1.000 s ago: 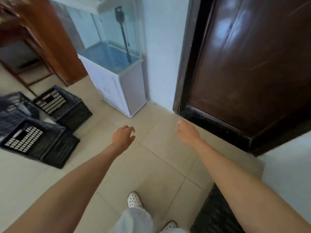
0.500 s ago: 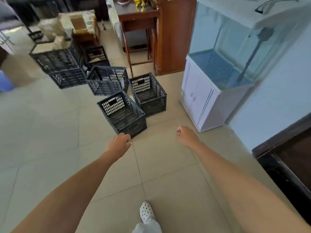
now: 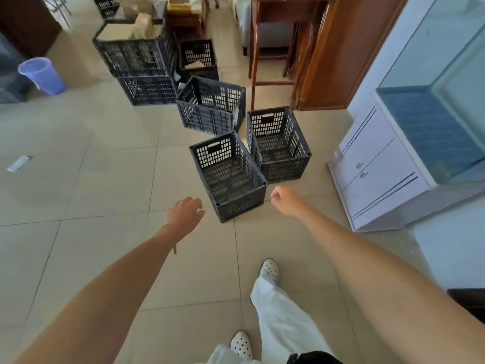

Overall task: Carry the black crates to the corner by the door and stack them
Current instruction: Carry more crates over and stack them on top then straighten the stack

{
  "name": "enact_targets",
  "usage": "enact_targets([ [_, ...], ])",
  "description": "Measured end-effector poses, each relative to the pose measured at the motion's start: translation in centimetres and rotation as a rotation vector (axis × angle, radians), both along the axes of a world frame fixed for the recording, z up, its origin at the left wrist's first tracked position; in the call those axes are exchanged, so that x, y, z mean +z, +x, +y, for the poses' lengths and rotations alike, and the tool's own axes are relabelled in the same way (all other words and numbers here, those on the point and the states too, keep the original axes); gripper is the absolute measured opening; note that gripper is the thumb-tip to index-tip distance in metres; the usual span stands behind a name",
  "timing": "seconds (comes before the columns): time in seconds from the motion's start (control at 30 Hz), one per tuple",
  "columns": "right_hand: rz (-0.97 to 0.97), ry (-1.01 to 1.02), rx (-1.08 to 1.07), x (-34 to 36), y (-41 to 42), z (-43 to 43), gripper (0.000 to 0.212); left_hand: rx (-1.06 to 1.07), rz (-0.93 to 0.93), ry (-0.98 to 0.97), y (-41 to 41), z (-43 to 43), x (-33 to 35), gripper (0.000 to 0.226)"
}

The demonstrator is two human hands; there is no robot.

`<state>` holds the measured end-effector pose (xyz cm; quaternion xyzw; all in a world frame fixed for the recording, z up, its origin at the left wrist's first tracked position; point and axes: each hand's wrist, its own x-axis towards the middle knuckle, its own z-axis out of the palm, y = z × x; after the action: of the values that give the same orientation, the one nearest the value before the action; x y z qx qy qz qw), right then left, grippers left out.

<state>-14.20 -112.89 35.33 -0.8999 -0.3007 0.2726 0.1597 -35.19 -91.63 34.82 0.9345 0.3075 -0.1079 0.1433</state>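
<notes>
Several black perforated plastic crates stand on the tiled floor ahead. The nearest crate (image 3: 228,177) is empty and upright. A second empty crate (image 3: 278,144) sits just right of it, and a third crate (image 3: 210,109) rests tilted behind them. Further back, two crates (image 3: 139,61) are stacked, the top one holding cardboard. My left hand (image 3: 183,214) hovers just left of the nearest crate's front corner, fingers loosely apart, holding nothing. My right hand (image 3: 287,202) is just right of that crate, fingers curled into a loose fist, empty. Neither hand touches a crate.
A white cabinet (image 3: 378,174) carrying a glass aquarium (image 3: 443,106) stands at right. A wooden stool (image 3: 275,48) and wooden furniture are behind the crates. A purple bin (image 3: 42,76) sits at far left. The dark door edge (image 3: 467,300) shows at lower right.
The view has swung from the door corner to the crates and moved closer. Both hands now flank the nearest crate; the right hand has curled shut.
</notes>
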Motion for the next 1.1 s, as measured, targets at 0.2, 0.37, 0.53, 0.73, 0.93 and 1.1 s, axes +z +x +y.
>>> enact_targets([
  [0.2, -0.002, -0.034, 0.085, -2.3, 10.2, 9.0, 0.021, 0.093, -0.016, -0.026, 9.8, 8.2, -2.4, 0.027],
  [0.37, -0.015, -0.123, 0.163, -2.9, 19.3, 16.3, 0.020, 0.166, -0.062, -0.083, 18.0, 13.8, -2.7, 0.034],
  [0.53, 0.009, -0.157, 0.265, -4.7, 24.6, 23.7, 0.015, 0.255, 0.011, -0.128, 21.6, 18.6, -5.3, 0.042],
  [0.73, 0.037, -0.220, 0.306, -9.9, 27.7, 30.8, 0.016, 0.314, 0.111, -0.191, 24.4, 25.0, -11.2, 0.050],
  [0.93, 0.084, -0.289, 0.307, -15.7, 31.2, 36.2, 0.018, 0.344, 0.168, -0.249, 27.1, 31.5, -17.4, 0.058],
  [1.1, 0.103, -0.306, 0.316, -21.4, 33.2, 39.5, 0.019, 0.382, 0.233, -0.290, 28.1, 34.4, -22.7, 0.063],
])
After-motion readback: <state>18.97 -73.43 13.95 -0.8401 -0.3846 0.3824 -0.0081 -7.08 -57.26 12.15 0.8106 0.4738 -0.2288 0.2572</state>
